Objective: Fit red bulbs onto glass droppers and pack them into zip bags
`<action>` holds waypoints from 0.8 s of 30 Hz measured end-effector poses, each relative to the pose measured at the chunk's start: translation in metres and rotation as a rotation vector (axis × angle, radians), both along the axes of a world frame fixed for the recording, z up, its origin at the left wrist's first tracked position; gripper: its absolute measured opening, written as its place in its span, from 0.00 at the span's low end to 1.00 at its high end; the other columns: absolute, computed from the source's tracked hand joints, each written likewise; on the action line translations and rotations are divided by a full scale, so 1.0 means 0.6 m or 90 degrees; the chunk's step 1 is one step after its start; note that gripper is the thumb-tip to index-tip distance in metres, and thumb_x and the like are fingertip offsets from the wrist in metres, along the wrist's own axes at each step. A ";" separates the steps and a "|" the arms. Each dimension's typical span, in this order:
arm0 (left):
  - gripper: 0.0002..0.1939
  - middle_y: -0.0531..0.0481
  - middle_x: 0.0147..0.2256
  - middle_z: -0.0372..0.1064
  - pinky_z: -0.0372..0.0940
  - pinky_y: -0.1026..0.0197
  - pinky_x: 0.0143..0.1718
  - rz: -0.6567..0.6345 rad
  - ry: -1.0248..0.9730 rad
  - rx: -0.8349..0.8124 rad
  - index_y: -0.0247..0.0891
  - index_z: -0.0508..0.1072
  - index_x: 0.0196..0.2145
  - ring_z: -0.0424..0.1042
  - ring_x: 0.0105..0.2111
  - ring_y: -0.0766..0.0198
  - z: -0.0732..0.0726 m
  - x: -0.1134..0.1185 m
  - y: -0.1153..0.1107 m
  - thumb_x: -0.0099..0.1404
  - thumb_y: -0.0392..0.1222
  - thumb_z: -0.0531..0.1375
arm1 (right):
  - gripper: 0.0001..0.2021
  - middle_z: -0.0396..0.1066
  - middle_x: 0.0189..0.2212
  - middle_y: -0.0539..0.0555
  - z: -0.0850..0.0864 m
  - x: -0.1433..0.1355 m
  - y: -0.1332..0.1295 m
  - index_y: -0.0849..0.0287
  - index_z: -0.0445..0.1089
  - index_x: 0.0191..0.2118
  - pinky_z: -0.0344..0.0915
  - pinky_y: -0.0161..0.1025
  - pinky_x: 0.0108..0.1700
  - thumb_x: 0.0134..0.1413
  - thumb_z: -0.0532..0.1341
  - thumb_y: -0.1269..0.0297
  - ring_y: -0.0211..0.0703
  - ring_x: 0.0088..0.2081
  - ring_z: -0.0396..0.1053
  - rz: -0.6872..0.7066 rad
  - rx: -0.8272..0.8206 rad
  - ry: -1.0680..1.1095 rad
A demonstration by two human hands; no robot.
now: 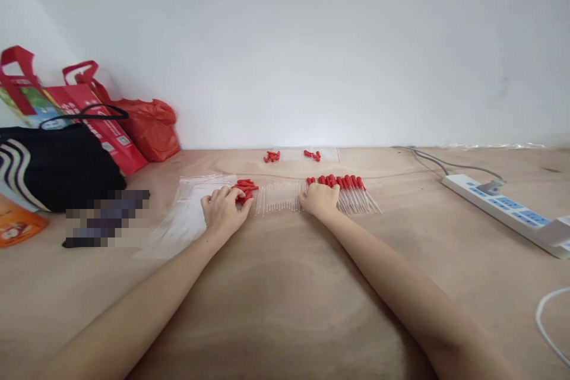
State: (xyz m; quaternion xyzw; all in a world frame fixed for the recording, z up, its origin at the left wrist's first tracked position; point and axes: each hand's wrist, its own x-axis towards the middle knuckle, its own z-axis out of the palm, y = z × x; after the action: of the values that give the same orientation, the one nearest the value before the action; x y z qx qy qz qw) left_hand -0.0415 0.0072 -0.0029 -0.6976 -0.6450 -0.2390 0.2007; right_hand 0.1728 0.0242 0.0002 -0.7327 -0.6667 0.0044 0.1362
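My left hand [224,209] rests at a pile of small red rubber-like caps [246,185], its fingers curled and its thumb and forefinger closing around red pieces at the pile's near side. To the right of it, thin clear sticks [278,197] lie side by side in a row. My right hand [321,199] is closed at the right end of that row, knuckles up; what its fingertips pinch is hidden. Beyond the right hand lies a row of pale sticks with red caps [356,190] on their far ends, partly covered by the hand.
Clear plastic bags [182,214] lie left of my left hand. Another clear bag [291,155] with red pieces lies by the wall. A power strip [503,208] with a grey cable stands right. At left are a black bag [57,160], red bags [146,127] and a blurred-out object [107,219].
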 end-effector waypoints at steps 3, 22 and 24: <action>0.12 0.48 0.30 0.68 0.48 0.53 0.36 0.003 0.020 0.011 0.40 0.70 0.28 0.64 0.35 0.53 0.001 0.001 -0.001 0.57 0.51 0.54 | 0.15 0.72 0.30 0.63 0.001 -0.001 0.002 0.65 0.71 0.30 0.47 0.47 0.41 0.49 0.50 0.61 0.50 0.33 0.68 -0.003 -0.013 0.004; 0.10 0.53 0.23 0.69 0.48 0.52 0.45 -0.314 -0.060 0.104 0.40 0.71 0.25 0.66 0.28 0.63 0.003 0.038 -0.041 0.58 0.47 0.56 | 0.10 0.69 0.30 0.56 -0.040 0.057 -0.065 0.61 0.62 0.32 0.51 0.39 0.38 0.56 0.47 0.64 0.42 0.35 0.65 0.253 0.200 0.110; 0.10 0.54 0.22 0.67 0.49 0.53 0.44 -0.371 -0.072 0.067 0.40 0.71 0.25 0.65 0.27 0.64 -0.002 0.051 -0.053 0.58 0.47 0.56 | 0.08 0.69 0.30 0.54 -0.048 0.082 -0.086 0.61 0.61 0.33 0.54 0.37 0.37 0.56 0.47 0.65 0.41 0.33 0.65 0.323 0.200 0.139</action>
State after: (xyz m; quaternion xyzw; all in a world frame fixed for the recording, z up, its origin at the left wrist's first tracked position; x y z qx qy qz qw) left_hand -0.0110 -0.0243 -0.0039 -0.8276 -0.4146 -0.3579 0.1232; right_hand 0.2219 -0.0272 -0.0287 -0.5082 -0.8023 0.0139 0.3130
